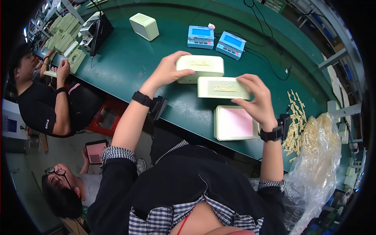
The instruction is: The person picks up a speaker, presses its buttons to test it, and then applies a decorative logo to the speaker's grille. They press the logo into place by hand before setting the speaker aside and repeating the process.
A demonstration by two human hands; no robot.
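My left hand [171,69] grips the left end of a pale green box-shaped housing [207,64] with raised gold lettering on its top. Close in front of it and to the right, my right hand [256,96] holds a second pale green housing [219,83] by its right end, thumb and fingers on opposite sides. That one has a ribbed face, also with gold lettering. The two housings overlap in view; whether they touch I cannot tell. Below my right hand, a third pale green housing [216,124] lies on the green table with a pink panel [239,122] facing up.
Two blue devices with screens [201,37] [231,45] and cables sit at the back. Another pale green housing [145,26] stands at the far left. Gold letter pieces [295,125] and a clear plastic bag [319,152] of them lie right. Co-workers [43,94] are on the left.
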